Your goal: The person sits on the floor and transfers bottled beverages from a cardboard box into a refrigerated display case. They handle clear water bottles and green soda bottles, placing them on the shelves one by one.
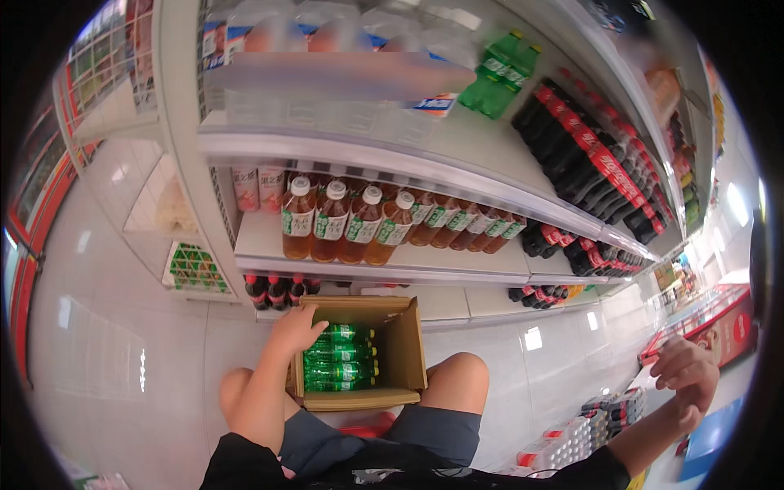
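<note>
Between the person's bent knees is an uncovered cardboard box point(361, 401). Several green soda bottles point(343, 370) with yellow caps lie in it, caps pointing right. My left hand point(300, 327) grips the box's upper left edge, its thumb over the inner side. Far to the right, my right hand point(686, 370) is raised away from the box, fingers loosely bent and thumb apart; no object shows in it. Beyond the box, tea bottles point(346, 223) with white caps line the middle shelf point(398, 269).
On the upper shelf point(392, 144) stand large clear bottles point(269, 110), green soda bottles point(499, 76) and packed cola bottles point(588, 153). Small cola bottles point(275, 291) stand low behind the box. Bottle packs point(569, 435) sit on the floor at right. A wire rack point(110, 92) rises at left.
</note>
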Available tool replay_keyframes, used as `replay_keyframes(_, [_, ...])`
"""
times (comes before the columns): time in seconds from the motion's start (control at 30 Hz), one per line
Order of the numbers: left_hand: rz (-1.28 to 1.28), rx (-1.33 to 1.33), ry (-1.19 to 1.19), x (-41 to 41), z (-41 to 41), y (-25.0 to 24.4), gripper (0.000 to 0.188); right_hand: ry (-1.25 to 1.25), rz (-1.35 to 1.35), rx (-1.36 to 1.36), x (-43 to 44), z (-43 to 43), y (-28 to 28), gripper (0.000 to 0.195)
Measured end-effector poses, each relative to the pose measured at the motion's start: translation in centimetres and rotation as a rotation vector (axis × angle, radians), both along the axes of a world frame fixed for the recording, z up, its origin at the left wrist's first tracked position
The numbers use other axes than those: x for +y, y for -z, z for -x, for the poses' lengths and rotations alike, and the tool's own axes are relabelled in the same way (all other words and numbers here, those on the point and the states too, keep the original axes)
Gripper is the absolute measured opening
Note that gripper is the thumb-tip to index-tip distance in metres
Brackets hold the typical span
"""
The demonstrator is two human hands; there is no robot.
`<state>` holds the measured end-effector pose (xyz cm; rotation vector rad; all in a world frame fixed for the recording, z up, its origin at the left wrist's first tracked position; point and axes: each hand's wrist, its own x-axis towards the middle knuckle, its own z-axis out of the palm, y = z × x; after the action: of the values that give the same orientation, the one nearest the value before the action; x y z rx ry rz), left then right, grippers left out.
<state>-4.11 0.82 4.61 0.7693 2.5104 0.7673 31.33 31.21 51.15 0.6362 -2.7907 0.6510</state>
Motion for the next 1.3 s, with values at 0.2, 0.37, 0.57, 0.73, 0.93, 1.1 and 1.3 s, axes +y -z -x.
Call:
replay_keyframes(0.2, [0.058, 0.004, 0.028, -0.6, 0.4, 0.4, 0.063, 0.379, -0.458, -0.008, -0.8, 10.4, 5.9, 0.034])
replay_keyframes(0.37, [0.026, -0.013, 0.125, 1.1, -0.5, -0.2, 0.064, 0.465, -0.27, 0.365, 5.1, 24.7, 3.8, 0.025])
replay_keyframes(0.57, [0.061, -0.001, 0.172, 1.4, -0.4, -0.5, 0.065, 0.686, -0.428, 0.594, 17.9, 41.3, 3.5, 0.039])
replay_keyframes(0.73, [0.078, -0.025, 0.182, 1.0, 0.3, 0.0, 0.066, 0.785, -0.278, 0.788, 15.8, 47.7, 3.5, 0.042])
replay_keyframes(0.93, [0.107, -0.093, 0.178, 1.0, 2.0, 0.6, 0.066, 0.993, 0.14, 0.544, 18.2, 54.2, 1.5, 0.063])
replay_keyframes(1.1, [0.147, -0.152, 0.161, 1.6, 3.2, 0.5, 0.066, 1.141, -0.034, 0.52, 23.8, 56.5, 0.3, 0.064])
replay_keyframes(1.3, [0.059, -0.18, 0.133, 2.1, 3.6, 1.3, 0.067, 1.231, -0.154, 0.482, 28.8, 58.2, -1.7, 0.066])
